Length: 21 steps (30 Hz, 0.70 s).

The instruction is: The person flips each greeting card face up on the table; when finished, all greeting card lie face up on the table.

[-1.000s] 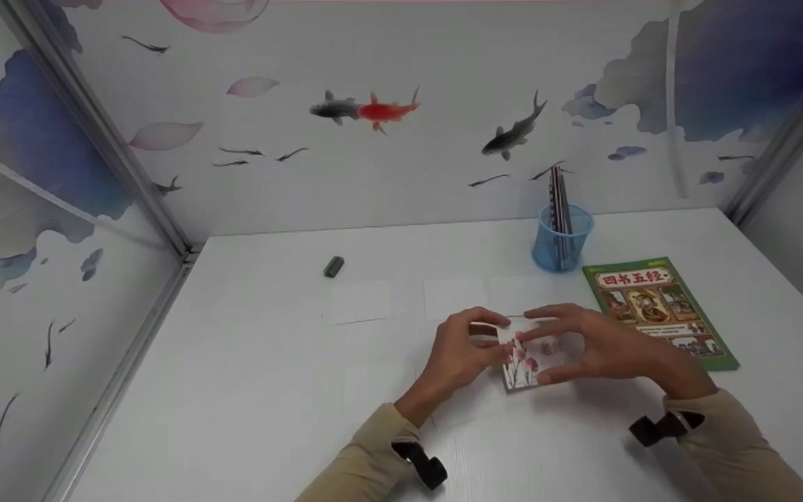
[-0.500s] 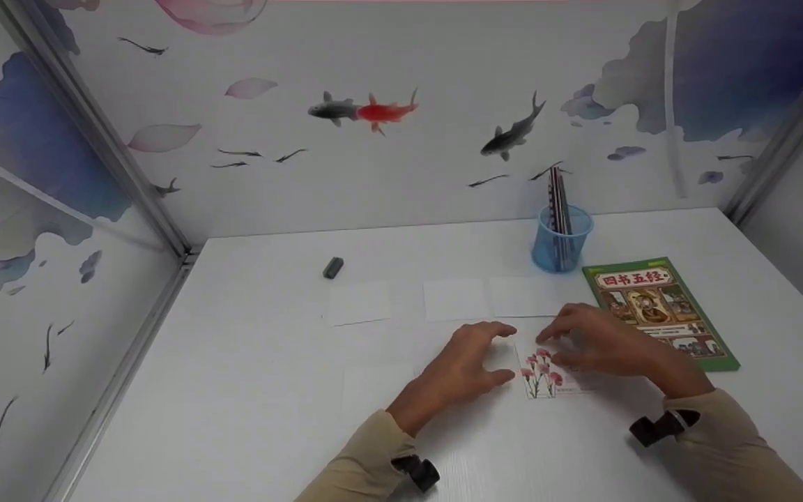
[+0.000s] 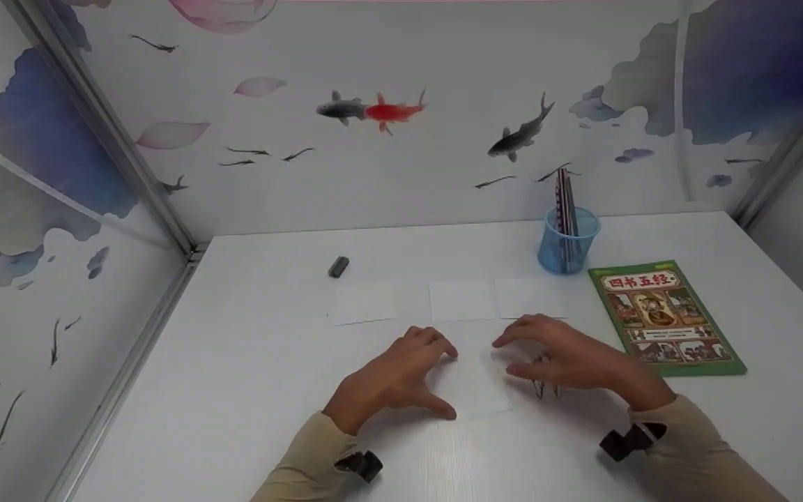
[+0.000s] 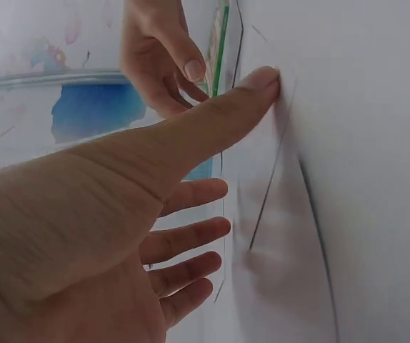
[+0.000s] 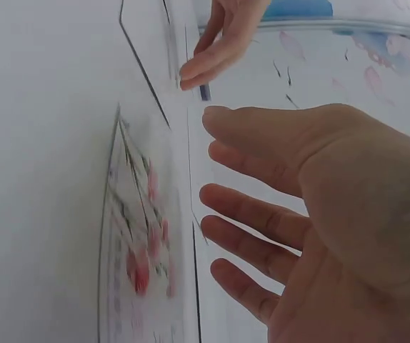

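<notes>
My left hand [image 3: 401, 373] lies flat on the white table with its fingers spread. Its thumb [image 4: 262, 78] presses the edge of a blank white card [image 3: 475, 383] that lies between my hands. My right hand [image 3: 562, 359] hovers, fingers relaxed and parted, just over a card printed with pink flowers [image 5: 144, 250]. In the head view only the flower stems [image 3: 548, 392] show under the palm. Neither hand grips anything.
Three blank white cards [image 3: 462, 300] lie in a row beyond my hands. A grey eraser [image 3: 338, 266] sits at the back left. A blue cup [image 3: 569, 244] with pencils and a green book [image 3: 666, 317] are on the right. Walls close in three sides.
The flower card, held up between both hands a second ago, now lies on the table. My left hand has slid left and back, and the right hand has spread over the flower card.
</notes>
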Motion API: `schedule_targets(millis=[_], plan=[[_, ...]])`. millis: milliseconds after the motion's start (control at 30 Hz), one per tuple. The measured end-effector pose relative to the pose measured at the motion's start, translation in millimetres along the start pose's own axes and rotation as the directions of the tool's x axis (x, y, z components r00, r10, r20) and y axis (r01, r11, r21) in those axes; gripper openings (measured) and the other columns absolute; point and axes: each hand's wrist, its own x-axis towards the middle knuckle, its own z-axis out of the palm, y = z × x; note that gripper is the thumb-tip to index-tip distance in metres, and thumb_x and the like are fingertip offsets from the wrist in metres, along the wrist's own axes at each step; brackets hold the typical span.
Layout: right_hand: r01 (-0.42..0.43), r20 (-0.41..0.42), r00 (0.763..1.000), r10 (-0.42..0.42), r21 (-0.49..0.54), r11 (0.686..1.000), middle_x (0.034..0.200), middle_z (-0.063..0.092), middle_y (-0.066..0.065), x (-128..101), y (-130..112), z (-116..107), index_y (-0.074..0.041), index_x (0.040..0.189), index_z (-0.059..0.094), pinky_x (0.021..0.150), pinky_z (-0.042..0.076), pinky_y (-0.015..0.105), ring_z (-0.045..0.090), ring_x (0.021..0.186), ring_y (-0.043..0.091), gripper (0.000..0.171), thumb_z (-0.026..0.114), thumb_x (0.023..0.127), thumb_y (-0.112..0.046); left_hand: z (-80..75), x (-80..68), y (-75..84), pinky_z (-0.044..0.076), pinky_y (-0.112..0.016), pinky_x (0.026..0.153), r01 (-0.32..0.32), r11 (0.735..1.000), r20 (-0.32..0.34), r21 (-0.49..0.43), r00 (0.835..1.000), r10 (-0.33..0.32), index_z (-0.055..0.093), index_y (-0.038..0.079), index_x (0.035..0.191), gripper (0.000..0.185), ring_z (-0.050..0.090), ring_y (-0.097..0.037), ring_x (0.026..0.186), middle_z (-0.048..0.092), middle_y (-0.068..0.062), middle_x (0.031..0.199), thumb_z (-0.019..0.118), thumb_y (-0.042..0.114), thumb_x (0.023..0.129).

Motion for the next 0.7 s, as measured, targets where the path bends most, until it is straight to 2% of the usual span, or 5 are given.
schedule_targets(millis=[133, 233, 300, 500, 700], plan=[[-0.009, 0.03, 0.999, 0.011, -0.076, 0.997, 0.148, 0.064, 0.007, 15.8, -19.3, 15.8, -0.018, 0.144, 0.069, 0.119, 0.046, 0.066, 0.056, 0.143, 0.037, 0.062, 0.084, 0.093, -0.051, 2.1, -0.2, -8.1, 0.048, -0.036, 0.119, -0.023, 0.999, -0.053, -0.023, 0.998, 0.022, 0.063, 0.016, 0.143, 0.069, 0.054, -0.018, 0.136, 0.063, 0.001, 0.142, 0.09, 0.048, 0.088], [-0.042, 0.023, 0.999, 0.046, -0.153, 0.987, 0.15, 0.061, 0.01, 20.2, -29.1, 23.6, -0.016, 0.145, 0.067, 0.119, 0.046, 0.065, 0.055, 0.143, 0.037, 0.074, 0.089, 0.086, -0.056, 1.8, -1.2, -11.1, 0.046, -0.037, 0.122, -0.049, 0.997, -0.061, -0.064, 0.997, 0.045, 0.061, 0.016, 0.147, 0.068, 0.052, -0.018, 0.14, 0.061, 0.001, 0.147, 0.088, 0.046, 0.092], [-0.063, 0.012, 0.998, 0.066, -0.175, 0.983, 0.149, 0.061, 0.01, 19.8, -31.6, 26.4, -0.015, 0.143, 0.068, 0.118, 0.047, 0.063, 0.055, 0.141, 0.036, 0.075, 0.091, 0.084, -0.055, 1.3, -2.5, -11.7, 0.046, -0.038, 0.123, -0.044, 0.996, -0.055, -0.083, 0.998, 0.039, 0.059, 0.017, 0.15, 0.073, 0.05, -0.017, 0.144, 0.057, 0.001, 0.152, 0.088, 0.047, 0.091], [-0.082, -0.002, 0.997, 0.082, -0.146, 0.986, 0.147, 0.06, 0.009, 16.6, -28.8, 27.4, -0.015, 0.141, 0.066, 0.118, 0.046, 0.063, 0.055, 0.14, 0.034, 0.075, 0.093, 0.082, -0.053, 0.2, -4.8, -11.4, 0.049, -0.037, 0.12, -0.037, 0.995, -0.051, -0.093, 0.998, 0.033, 0.06, 0.017, 0.15, 0.076, 0.052, -0.017, 0.138, 0.058, -0.002, 0.146, 0.091, 0.047, 0.087], [-0.079, 0.011, 0.997, 0.081, -0.129, 0.988, 0.143, 0.06, 0.008, 15.3, -25.7, 23.8, -0.014, 0.147, 0.062, 0.115, 0.048, 0.062, 0.055, 0.134, 0.031, 0.085, 0.093, 0.08, -0.057, 0.1, -2.9, -9.4, 0.05, -0.034, 0.116, -0.068, 0.982, -0.05, -0.178, 0.997, 0.06, 0.061, 0.022, 0.15, 0.072, 0.051, -0.017, 0.134, 0.052, -0.002, 0.145, 0.093, 0.036, 0.088]])
